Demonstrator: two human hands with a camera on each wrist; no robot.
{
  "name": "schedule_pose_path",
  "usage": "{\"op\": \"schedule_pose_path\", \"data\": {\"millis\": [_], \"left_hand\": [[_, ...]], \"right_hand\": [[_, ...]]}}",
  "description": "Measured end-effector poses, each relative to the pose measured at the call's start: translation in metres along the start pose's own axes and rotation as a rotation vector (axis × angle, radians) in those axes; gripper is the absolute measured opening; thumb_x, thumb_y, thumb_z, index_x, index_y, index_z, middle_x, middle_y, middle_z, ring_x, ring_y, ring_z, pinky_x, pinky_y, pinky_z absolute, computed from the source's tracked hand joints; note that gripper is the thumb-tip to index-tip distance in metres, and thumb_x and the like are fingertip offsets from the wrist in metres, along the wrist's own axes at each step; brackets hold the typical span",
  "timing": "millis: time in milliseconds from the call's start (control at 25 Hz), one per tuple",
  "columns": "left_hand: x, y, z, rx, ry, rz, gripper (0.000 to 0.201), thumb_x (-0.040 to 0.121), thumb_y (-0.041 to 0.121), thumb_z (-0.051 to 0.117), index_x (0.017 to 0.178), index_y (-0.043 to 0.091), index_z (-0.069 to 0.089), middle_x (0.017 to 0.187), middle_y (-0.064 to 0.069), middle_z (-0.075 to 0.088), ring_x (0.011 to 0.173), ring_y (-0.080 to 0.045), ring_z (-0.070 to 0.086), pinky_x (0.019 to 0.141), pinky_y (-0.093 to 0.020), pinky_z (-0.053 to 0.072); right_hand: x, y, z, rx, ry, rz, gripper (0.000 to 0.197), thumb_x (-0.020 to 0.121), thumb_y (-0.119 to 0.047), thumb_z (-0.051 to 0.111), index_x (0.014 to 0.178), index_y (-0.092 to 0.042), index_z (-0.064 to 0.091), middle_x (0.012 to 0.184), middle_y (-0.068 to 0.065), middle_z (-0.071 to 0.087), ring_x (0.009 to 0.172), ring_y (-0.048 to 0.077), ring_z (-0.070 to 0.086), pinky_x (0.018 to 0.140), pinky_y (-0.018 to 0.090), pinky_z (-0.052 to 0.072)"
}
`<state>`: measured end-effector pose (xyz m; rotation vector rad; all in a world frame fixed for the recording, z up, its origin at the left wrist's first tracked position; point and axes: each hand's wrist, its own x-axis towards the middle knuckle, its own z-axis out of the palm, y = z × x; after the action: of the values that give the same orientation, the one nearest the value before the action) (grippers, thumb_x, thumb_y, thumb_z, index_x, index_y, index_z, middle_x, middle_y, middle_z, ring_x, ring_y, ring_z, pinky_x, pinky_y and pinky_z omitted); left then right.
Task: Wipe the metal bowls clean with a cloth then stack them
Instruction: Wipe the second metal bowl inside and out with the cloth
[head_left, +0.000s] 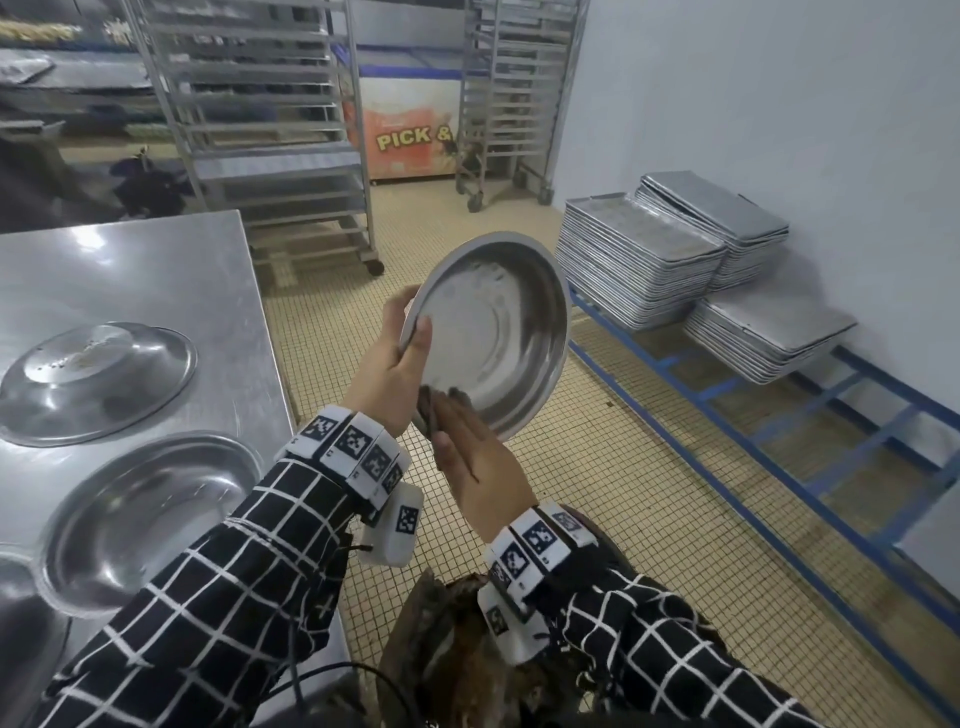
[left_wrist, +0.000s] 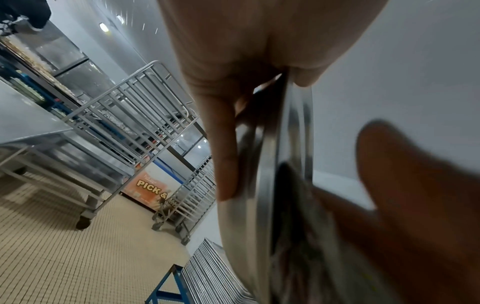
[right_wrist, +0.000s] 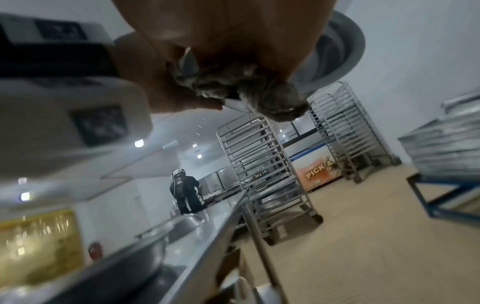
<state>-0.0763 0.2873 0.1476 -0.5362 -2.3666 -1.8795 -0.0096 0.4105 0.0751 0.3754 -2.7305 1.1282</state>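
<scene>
steel bowl (head_left: 493, 332) pinched by left hand (head_left: 387, 364), right hand (head_left: 478, 467) pressing cloth (head_left: 431, 410) flat; freezer (head_left: 405, 135) reads "pick &".

i see a steel table (head_left: 171, 270) on my left, two wheeled tray racks (head_left: 270, 130) behind it, an orange "pick &" chest freezer (head_left: 410, 140) between them, and stacked baking trays (head_left: 639, 265) on a blue frame (head_left: 779, 410) along the right wall, over tiled floor (head_left: 623, 519).

Head view looking down over hands, wrist views close along fingers, seemingly tilted, all sharing freezer (head_left: 410, 124) backdrop
</scene>
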Motion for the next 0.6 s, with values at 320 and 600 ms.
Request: {"op": "schedule_pose_path", "data": {"millis": [320, 600], "left_hand": [[-0.015, -0.004, -0.005, -0.049, -0.010, -0.164, 0.027, 0.101, 0.038, 0.030, 0.127, 0.034, 0.037, 0.098, 0.007, 0.059, 0.069, -0.001, 0.061, 0.051, -0.011, 0.050], [-0.018, -0.014, -0.016, -0.097, -0.124, -0.429, 0.034, 0.096, 0.050, 0.037, 0.103, 0.025, 0.058, 0.092, -0.012, 0.069, 0.079, -0.030, 0.068, 0.075, -0.040, 0.056]], "right_hand": [[0.015, 0.075, -0.052, -0.716, -0.014, 0.221, 0.066, 0.093, -0.056, -0.004, 0.149, -0.023, -0.019, 0.153, 0.000, -0.031, 0.141, 0.025, -0.028, 0.117, 0.050, -0.003], [0.031, 0.066, -0.078, -0.001, 0.309, 0.449, 0.048, 0.092, -0.032, 0.059, 0.133, -0.011, 0.044, 0.118, 0.006, 0.060, 0.105, 0.020, 0.059, 0.080, 0.027, 0.045]]}}
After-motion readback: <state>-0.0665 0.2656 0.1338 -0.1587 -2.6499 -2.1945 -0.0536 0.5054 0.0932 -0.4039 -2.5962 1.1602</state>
